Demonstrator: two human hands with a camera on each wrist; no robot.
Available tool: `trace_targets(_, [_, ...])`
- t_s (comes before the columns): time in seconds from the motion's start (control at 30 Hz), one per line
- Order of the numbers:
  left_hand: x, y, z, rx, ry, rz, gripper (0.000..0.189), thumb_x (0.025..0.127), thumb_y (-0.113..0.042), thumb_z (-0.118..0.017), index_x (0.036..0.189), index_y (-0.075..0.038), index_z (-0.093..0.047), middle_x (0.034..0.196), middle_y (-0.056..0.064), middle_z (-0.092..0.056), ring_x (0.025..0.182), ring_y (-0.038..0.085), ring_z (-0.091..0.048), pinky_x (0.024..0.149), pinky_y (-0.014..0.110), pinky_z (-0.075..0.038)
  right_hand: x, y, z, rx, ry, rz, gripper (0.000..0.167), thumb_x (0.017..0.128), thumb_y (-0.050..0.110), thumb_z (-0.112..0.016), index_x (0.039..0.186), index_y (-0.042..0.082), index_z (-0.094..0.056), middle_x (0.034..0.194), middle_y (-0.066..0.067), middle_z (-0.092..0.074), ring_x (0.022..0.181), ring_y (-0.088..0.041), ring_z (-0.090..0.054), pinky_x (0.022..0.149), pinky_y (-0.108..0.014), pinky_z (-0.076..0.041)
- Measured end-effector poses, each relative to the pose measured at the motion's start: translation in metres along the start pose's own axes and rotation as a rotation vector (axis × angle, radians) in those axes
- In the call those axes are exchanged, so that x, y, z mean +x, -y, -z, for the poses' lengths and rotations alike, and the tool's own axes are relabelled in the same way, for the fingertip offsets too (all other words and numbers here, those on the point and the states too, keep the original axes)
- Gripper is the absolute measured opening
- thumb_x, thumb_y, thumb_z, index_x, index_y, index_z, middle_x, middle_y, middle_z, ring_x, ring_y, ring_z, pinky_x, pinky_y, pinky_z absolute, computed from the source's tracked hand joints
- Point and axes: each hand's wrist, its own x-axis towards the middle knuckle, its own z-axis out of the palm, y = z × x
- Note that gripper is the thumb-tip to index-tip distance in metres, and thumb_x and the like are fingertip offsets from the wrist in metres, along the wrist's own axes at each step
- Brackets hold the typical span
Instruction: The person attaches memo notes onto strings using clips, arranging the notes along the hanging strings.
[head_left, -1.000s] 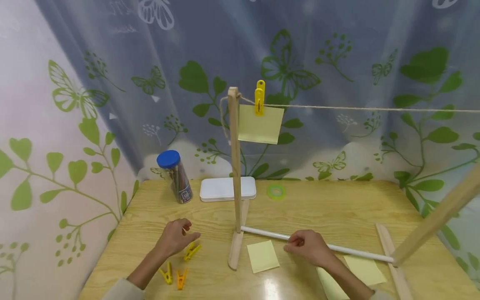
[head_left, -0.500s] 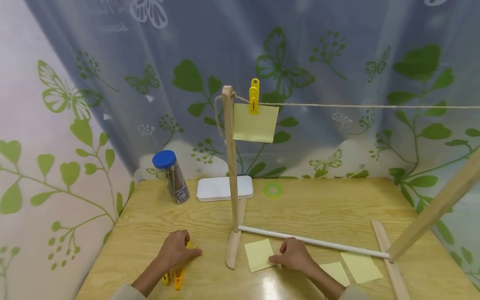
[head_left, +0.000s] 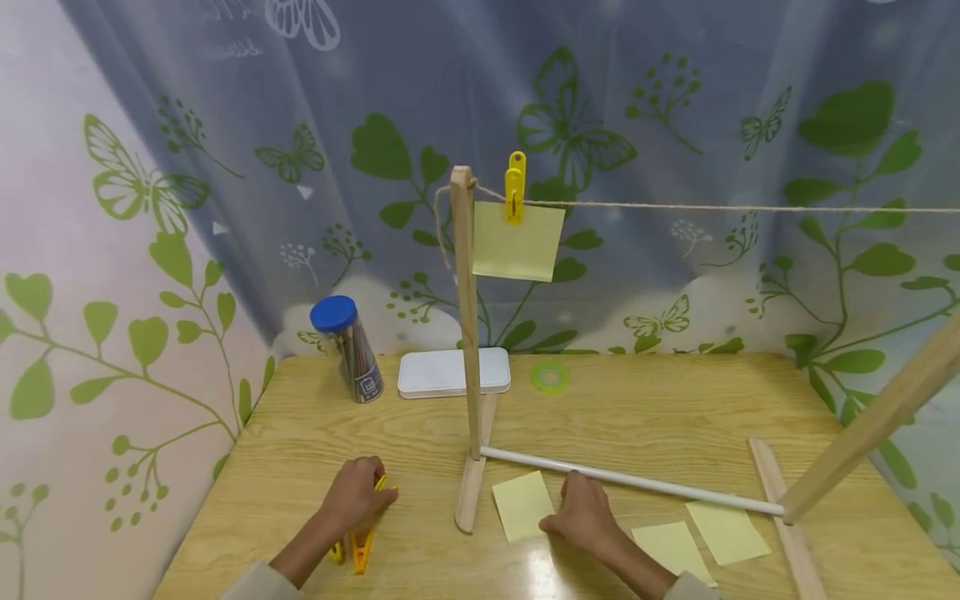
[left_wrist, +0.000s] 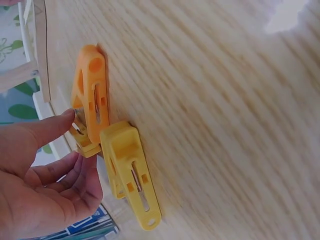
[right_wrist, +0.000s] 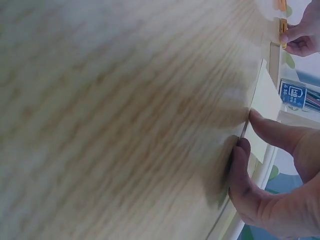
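My left hand (head_left: pixel 352 498) pinches a small yellow clothespin (left_wrist: pixel 88 149) between thumb and fingers, low over the table at the left. Right beside it lie an orange clothespin (left_wrist: pixel 93 95) and a second yellow clothespin (left_wrist: pixel 134 172); in the head view the hand partly covers them. Near the middle, a pale yellow sticky note (head_left: pixel 521 505) lies on the table in front of the white rod. At its right edge my right hand (head_left: pixel 587 515) has thumb and index finger; the right wrist view shows them pinching the edge of the note.
A wooden stand (head_left: pixel 468 333) carries a string (head_left: pixel 675 205), where a yellow clothespin (head_left: pixel 514 187) holds another note (head_left: pixel 517 250). A white rod (head_left: pixel 637 481) joins its feet. Two notes (head_left: pixel 671 550) lie at right. Behind are a blue-lidded jar (head_left: pixel 352 350), white case (head_left: pixel 431 373) and tape roll (head_left: pixel 550 377).
My left hand has come down onto the yellow clothespin and taken hold of it. The right hand has moved left, from beside the rod to the note's right edge.
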Motion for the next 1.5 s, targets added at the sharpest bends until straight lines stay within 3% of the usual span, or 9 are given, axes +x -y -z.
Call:
trace_targets(0.2, [0.000,0.000,0.001,-0.002,0.003,0.001,0.024,0.072,-0.010,-0.081,0.081,0.001,-0.061,0.064,0.001,-0.046,0.060,0.013,-0.041,0.053,0.024,-0.034,0.001,0.001,-0.002,0.021,-0.022,0.028,0.039,0.054,0.004,-0.087,0.081,-0.005,-0.061,0.069,-0.007,-0.060,0.069,-0.019,-0.055,0.063,-0.034,-0.051])
trace_targets(0.4, [0.000,0.000,0.000,-0.002,0.005,0.007,0.025,0.072,-0.010,-0.081,0.081,0.001,-0.061,0.065,0.001,-0.047,0.060,0.013,-0.041,0.054,0.024,-0.034,0.002,0.000,-0.004,0.047,-0.004,0.029,0.031,0.052,-0.001,-0.085,0.071,0.002,-0.060,0.059,0.001,-0.054,0.060,-0.012,-0.048,0.054,-0.025,-0.040])
trace_targets(0.53, [0.000,0.001,0.000,0.001,-0.008,-0.007,0.026,0.071,-0.011,-0.082,0.079,0.001,-0.061,0.063,0.001,-0.046,0.059,0.013,-0.041,0.054,0.024,-0.034,0.002,0.001,-0.003,0.068,0.031,0.042,0.033,0.053,-0.003,-0.083,0.055,0.005,-0.051,0.051,0.005,-0.042,0.052,-0.009,-0.038,0.048,-0.021,-0.029])
trace_targets(0.67, [0.001,0.000,0.001,0.006,-0.010,-0.005,0.025,0.071,-0.011,-0.081,0.080,0.000,-0.061,0.064,0.001,-0.047,0.060,0.013,-0.041,0.054,0.025,-0.034,0.001,-0.001,-0.002,0.078,0.050,0.084,0.037,0.057,-0.002,-0.081,0.050,0.007,-0.046,0.049,0.006,-0.039,0.051,-0.010,-0.038,0.048,-0.021,-0.030])
trace_targets(0.9, [0.004,-0.008,0.012,-0.078,-0.028,-0.003,0.023,0.076,-0.010,-0.078,0.089,0.002,-0.063,0.070,0.005,-0.056,0.063,0.012,-0.048,0.056,0.024,-0.041,0.000,-0.010,0.011,0.147,0.236,0.176,0.032,0.072,0.006,-0.078,0.057,0.003,-0.050,0.055,0.003,-0.046,0.050,-0.007,-0.038,0.044,-0.016,-0.033])
trace_targets(1.07, [0.009,-0.025,0.029,-0.160,-0.087,-0.066,0.027,0.080,-0.011,-0.075,0.100,0.004,-0.066,0.082,0.008,-0.065,0.070,0.012,-0.059,0.062,0.026,-0.050,-0.002,-0.008,0.031,0.213,0.323,0.160,0.028,0.078,0.014,-0.076,0.066,0.003,-0.053,0.058,0.003,-0.049,0.049,-0.006,-0.037,0.043,-0.015,-0.030])
trace_targets(1.37, [0.012,-0.070,0.082,-0.311,-0.125,-0.133,0.031,0.090,-0.018,-0.066,0.114,0.001,-0.063,0.099,0.013,-0.069,0.090,0.022,-0.066,0.071,0.027,-0.053,0.000,-0.002,0.070,0.291,0.271,0.186,0.033,0.083,0.020,-0.072,0.067,0.001,-0.049,0.055,0.006,-0.035,0.047,-0.003,-0.026,0.045,-0.016,-0.026])
trace_targets(1.5, [0.014,-0.090,0.106,-0.418,-0.119,-0.211,0.031,0.091,-0.019,-0.065,0.116,-0.001,-0.062,0.103,0.014,-0.068,0.094,0.023,-0.066,0.077,0.026,-0.053,-0.001,0.005,0.090,0.303,0.208,0.188,0.037,0.085,0.024,-0.071,0.068,0.002,-0.046,0.060,0.003,-0.035,0.052,-0.004,-0.029,0.049,-0.021,-0.030])
